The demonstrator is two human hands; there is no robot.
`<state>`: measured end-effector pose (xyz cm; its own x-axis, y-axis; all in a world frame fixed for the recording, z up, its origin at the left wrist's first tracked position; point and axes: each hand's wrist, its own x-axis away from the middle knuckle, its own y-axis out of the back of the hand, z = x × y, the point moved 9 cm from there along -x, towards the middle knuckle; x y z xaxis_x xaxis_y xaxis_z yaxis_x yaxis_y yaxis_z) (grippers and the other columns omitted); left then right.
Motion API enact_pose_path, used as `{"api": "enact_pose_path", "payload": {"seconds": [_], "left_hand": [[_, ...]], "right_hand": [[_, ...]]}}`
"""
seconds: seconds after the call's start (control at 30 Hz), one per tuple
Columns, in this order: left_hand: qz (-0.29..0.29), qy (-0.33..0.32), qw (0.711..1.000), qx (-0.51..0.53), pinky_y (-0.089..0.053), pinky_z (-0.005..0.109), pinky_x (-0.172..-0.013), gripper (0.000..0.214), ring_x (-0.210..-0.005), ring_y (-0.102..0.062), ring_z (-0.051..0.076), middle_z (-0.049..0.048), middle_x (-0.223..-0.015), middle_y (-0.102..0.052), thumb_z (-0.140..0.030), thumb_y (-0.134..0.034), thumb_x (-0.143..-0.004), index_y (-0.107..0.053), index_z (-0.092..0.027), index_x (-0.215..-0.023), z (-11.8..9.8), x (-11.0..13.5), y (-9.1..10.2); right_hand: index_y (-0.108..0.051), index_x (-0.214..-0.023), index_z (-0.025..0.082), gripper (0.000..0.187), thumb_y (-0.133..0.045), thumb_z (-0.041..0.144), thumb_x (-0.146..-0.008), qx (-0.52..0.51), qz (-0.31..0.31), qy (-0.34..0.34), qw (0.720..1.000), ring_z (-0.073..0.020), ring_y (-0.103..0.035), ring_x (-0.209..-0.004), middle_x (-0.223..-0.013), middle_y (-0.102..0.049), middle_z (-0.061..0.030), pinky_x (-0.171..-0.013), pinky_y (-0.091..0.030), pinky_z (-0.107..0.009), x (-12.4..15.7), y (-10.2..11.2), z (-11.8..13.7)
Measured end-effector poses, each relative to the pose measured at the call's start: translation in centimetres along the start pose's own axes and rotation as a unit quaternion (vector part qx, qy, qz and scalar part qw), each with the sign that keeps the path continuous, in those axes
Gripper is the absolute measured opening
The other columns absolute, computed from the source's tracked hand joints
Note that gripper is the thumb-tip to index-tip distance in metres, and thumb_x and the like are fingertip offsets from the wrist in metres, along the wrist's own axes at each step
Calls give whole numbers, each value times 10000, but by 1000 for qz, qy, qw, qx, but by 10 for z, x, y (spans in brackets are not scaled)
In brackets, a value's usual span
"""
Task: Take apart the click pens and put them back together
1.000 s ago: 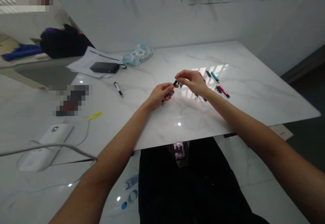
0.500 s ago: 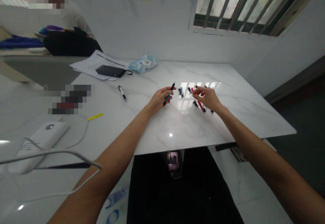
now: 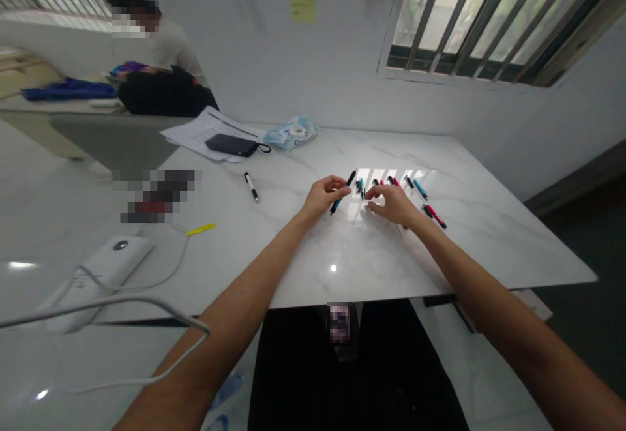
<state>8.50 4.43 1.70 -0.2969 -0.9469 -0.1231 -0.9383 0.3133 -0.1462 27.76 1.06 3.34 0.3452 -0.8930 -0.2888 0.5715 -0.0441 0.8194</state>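
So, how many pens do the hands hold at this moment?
1: a teal and black pen in the left hand. The right hand is open and holds none that shows, though its fingers could hide a small one.

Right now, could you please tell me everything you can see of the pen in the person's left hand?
The pen is slim and straight, with a black section at its far end and a teal section at its near end, both looking like smooth plastic. It is pinched at a slant among the fingers of the left hand, with both ends showing. The teal end points down toward the marble tabletop; it is unclear whether it touches. Fine details are too small to tell.
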Motion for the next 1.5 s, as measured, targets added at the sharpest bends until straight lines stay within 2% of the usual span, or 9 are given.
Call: {"api": "enact_pose_path", "payload": {"seconds": [0.1, 0.23, 0.33, 0.67, 0.83, 1.1, 1.2, 1.33, 1.5], "left_hand": [[-12, -11, 999, -33, -407, 255, -652, 509, -689, -584, 109, 12, -829, -710, -478, -988, -613, -726, -158, -910, -3, 1, 0], [-1, -21, 996, -87, -415, 265, -629, 457, -673, -586, 123, 17, -802, -714, -492, -968, -647, -745, -162, -873, -4, 4, -3], [33, -21, 996, -86, -469, 285, -690, 438, -701, -615, 134, 22, -810, -738, -488, -971, -664, -775, -164, -884, -1, 6, -11], [67, 38, 996, -50, -539, 315, -814, 416, -789, -686, 159, 61, -871, -800, -513, -976, -696, -850, -167, -891, 5, 12, -18], [45, 59, 997, 4, -547, 292, -842, 427, -804, -673, 130, 37, -873, -786, -510, -998, -688, -852, -180, -916, 7, 12, -13], [43, 53, 998, 14, -580, 343, -896, 479, -899, -715, 174, 72, -961, -802, -552, -991, -690, -848, -184, -962, 11, 13, -19], [41, 53, 998, 20, -576, 326, -879, 467, -887, -712, 162, 63, -958, -798, -547, -987, -692, -842, -188, -953, 8, 12, -18], [46, 44, 998, 23, -577, 322, -890, 450, -897, -717, 154, 62, -967, -796, -519, -985, -714, -839, -184, -976, 6, 12, -18], [48, 39, 998, 22, -584, 331, -888, 469, -878, -718, 155, 61, -956, -793, -544, -982, -710, -831, -183, -968, 7, 12, -20]], "right_hand": [[-713, -925, 207, 113, -724, 311, -882, -92, -27, -6, 995, -214, -662, -881, -915, -750, -32, -798, -462, -337, -10, 9, 12], [-502, -637, 230, 559, -668, 683, -919, -176, -11, -55, 983, -134, -403, -608, -601, -446, 48, -605, -297, -315, -33, -6, 21], [-494, -590, 229, 667, -599, 799, -919, -204, -20, -82, 975, -124, -304, -585, -573, -315, 60, -586, -217, -328, -38, -21, 22], [-514, -721, 240, 540, -704, 694, -944, -293, -77, -28, 953, -140, -430, -665, -676, -464, 45, -631, -335, -310, -23, -14, 26], [-647, -821, 231, 429, -786, 632, -883, -401, -64, -40, 913, -145, -529, -733, -801, -619, 13, -689, -451, -309, -27, -13, 25], [-757, -1245, 242, 533, -890, 541, -824, -481, -47, -42, 874, -180, -694, -902, -1017, -761, -34, -893, -601, -374, -23, -15, 26], [-723, -1313, 272, 601, -911, 516, -798, -481, -50, -28, 875, -197, -702, -965, -1060, -750, -35, -913, -609, -377, -23, -9, 28], [-738, -1222, 253, 512, -917, 464, -791, -461, -58, -19, 885, -168, -660, -827, -873, -675, 15, -838, -594, -353, -24, -4, 29], [-712, -1258, 262, 549, -899, 494, -797, -460, -54, -19, 886, -191, -697, -939, -1035, -741, -27, -904, -604, -373, -23, -5, 31]]}}
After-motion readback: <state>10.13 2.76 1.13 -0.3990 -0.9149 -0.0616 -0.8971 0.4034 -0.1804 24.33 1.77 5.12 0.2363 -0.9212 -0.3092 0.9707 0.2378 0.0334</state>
